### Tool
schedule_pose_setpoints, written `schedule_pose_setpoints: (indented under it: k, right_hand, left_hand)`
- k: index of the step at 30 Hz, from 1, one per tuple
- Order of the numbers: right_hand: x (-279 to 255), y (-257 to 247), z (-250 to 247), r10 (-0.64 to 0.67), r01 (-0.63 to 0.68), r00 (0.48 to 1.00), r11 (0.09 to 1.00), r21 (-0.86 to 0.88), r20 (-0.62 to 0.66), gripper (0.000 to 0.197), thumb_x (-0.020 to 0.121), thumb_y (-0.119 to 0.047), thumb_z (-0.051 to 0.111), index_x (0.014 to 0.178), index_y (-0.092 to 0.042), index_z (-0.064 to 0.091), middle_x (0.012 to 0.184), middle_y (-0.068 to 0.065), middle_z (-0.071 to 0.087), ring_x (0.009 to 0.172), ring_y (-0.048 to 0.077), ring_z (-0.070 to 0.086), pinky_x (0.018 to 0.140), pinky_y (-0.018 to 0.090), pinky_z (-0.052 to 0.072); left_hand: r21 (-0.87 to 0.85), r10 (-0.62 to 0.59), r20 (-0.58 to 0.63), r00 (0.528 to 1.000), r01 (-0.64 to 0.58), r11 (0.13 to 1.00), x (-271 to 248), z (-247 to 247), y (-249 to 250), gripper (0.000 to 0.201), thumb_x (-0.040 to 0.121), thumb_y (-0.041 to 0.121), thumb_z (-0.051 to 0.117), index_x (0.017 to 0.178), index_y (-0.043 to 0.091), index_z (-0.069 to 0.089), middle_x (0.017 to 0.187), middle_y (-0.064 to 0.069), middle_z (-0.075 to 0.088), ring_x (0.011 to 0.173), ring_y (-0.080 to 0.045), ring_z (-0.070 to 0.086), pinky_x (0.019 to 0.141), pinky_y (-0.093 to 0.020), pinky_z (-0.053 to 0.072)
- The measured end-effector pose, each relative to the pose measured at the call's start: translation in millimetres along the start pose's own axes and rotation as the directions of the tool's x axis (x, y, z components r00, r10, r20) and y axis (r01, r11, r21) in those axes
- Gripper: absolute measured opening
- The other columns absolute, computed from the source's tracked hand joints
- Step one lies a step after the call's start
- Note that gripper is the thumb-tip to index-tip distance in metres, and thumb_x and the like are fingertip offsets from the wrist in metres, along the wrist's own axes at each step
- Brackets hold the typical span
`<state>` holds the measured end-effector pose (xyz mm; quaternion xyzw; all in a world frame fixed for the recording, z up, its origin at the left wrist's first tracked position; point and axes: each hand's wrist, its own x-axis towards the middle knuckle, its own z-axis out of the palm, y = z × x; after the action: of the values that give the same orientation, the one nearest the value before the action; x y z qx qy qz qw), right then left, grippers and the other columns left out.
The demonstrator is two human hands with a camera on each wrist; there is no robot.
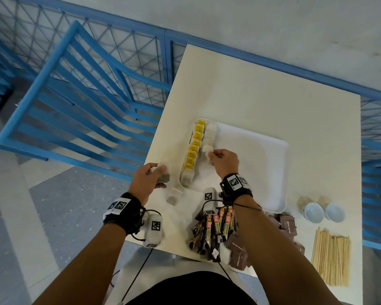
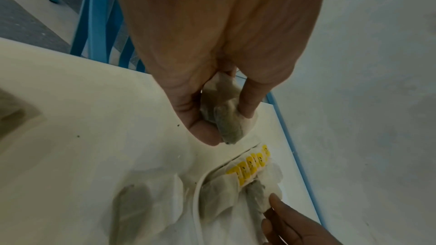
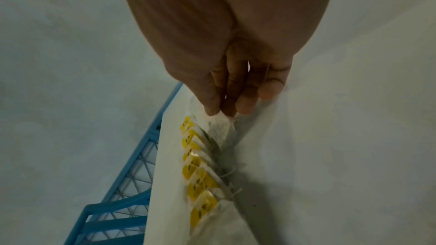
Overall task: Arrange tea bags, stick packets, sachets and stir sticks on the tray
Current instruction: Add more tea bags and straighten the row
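Right hand (image 1: 224, 160) is pinching a tea bag (image 1: 207, 155) at its top edge on the tray (image 1: 262, 161), beside the yellow-tag row (image 1: 194, 144). Left hand (image 1: 149, 178) is curling round spare bags (image 1: 163, 176) over the tabletop (image 1: 273, 95). Bags are looking light, soft, tearable: likely best taken by the paper edge, gently.

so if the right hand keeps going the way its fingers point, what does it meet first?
The right hand points left toward the tray's left edge, fingers pinching a tea bag. Straight on, it would probably first meet the row of yellow-tagged tea bags lined along the tray rim; depth is unclear.
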<state>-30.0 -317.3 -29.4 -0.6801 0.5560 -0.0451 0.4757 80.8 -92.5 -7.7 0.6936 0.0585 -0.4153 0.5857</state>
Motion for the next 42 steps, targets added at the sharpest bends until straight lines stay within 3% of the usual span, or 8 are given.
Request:
schedule_pose_setpoints:
  k: [4,11,25,30,34,37,40,42]
  right_hand:
    - [2,-4,4,0.007,-0.008,0.999,1.000,-0.027,-0.033,0.017,0.084,-0.033,0.078,0.094,-0.019,0.078,0.088,0.001,0.077,0.084,0.017,0.070,0.086,0.031,0.056]
    - [6,-7,5,0.019,-0.023,0.998,0.997,-0.072,-0.058,0.023,0.085,-0.032,0.077,0.100,-0.015,0.077,0.095,0.002,0.076,0.082,0.013,0.061,0.078,0.021,0.042]
    - [9,-9,5,0.029,-0.034,0.997,0.997,-0.070,-0.065,0.024,0.084,-0.032,0.078,0.100,-0.014,0.075,0.092,0.000,0.074,0.081,0.013,0.060,0.077,0.022,0.043]
    - [4,-9,3,0.052,-0.053,0.995,0.999,-0.004,-0.081,0.025,0.084,-0.034,0.078,0.101,-0.018,0.071,0.085,-0.007,0.069,0.083,0.013,0.064,0.077,0.024,0.044]
    - [-11,-7,-1,-0.032,0.035,0.992,0.999,0.024,-0.121,0.023,0.087,-0.029,0.075,0.105,-0.017,0.068,0.089,-0.006,0.068,0.078,0.009,0.060,0.078,0.024,0.044]
    - [-29,-10,7,-0.127,0.126,0.991,0.991,0.043,0.038,0.013,0.088,-0.028,0.073,0.098,-0.020,0.072,0.086,-0.011,0.069,0.077,0.002,0.063,0.078,0.023,0.050]
    - [-44,-16,22,-0.200,0.196,0.934,0.980,0.046,0.297,0.017,0.089,-0.035,0.073,0.099,-0.022,0.075,0.089,-0.009,0.072,0.079,0.008,0.066,0.081,0.026,0.054]
    - [-50,-21,30,-0.215,0.211,0.898,0.976,0.053,0.383,0.020,0.090,-0.036,0.073,0.102,-0.020,0.075,0.088,-0.008,0.072,0.075,0.009,0.065,0.080,0.026,0.054]
  left_hand:
    - [0.007,-0.006,-0.006,1.000,0.006,1.000,3,-2,1,0.011,0.097,0.015,0.067,0.100,0.005,0.068,0.098,-0.017,0.066,0.081,-0.024,0.068,0.063,-0.032,0.061]
    - [0.012,-0.019,0.011,1.000,0.019,1.000,7,1,5,0.008,0.098,0.014,0.067,0.098,0.006,0.068,0.099,-0.017,0.066,0.084,-0.027,0.069,0.066,-0.034,0.062]
    - [0.024,-0.037,0.019,0.999,0.037,0.999,11,6,8,0.006,0.096,0.010,0.067,0.098,0.004,0.067,0.099,-0.018,0.065,0.082,-0.027,0.067,0.066,-0.035,0.063]
    - [0.009,-0.036,0.077,0.996,0.035,0.999,12,4,4,0.015,0.095,0.000,0.064,0.110,0.000,0.065,0.109,-0.022,0.067,0.092,-0.031,0.069,0.070,-0.036,0.063]
    - [0.015,-0.016,0.105,0.994,0.014,1.000,10,6,3,0.016,0.095,-0.002,0.064,0.112,-0.002,0.065,0.104,-0.022,0.070,0.089,-0.030,0.071,0.074,-0.038,0.064]
    - [0.030,-0.004,0.109,0.994,0.000,1.000,11,8,3,0.018,0.094,-0.002,0.066,0.112,-0.002,0.066,0.103,-0.024,0.071,0.088,-0.030,0.073,0.075,-0.039,0.063]
    - [0.048,0.008,0.135,0.991,-0.015,0.999,9,13,4,0.015,0.094,-0.002,0.066,0.109,-0.001,0.066,0.103,-0.026,0.069,0.087,-0.032,0.071,0.074,-0.037,0.063]
    - [0.042,0.019,0.156,0.988,-0.026,0.999,6,15,4,0.013,0.094,-0.002,0.067,0.106,0.000,0.066,0.102,-0.025,0.069,0.086,-0.032,0.070,0.074,-0.034,0.062]
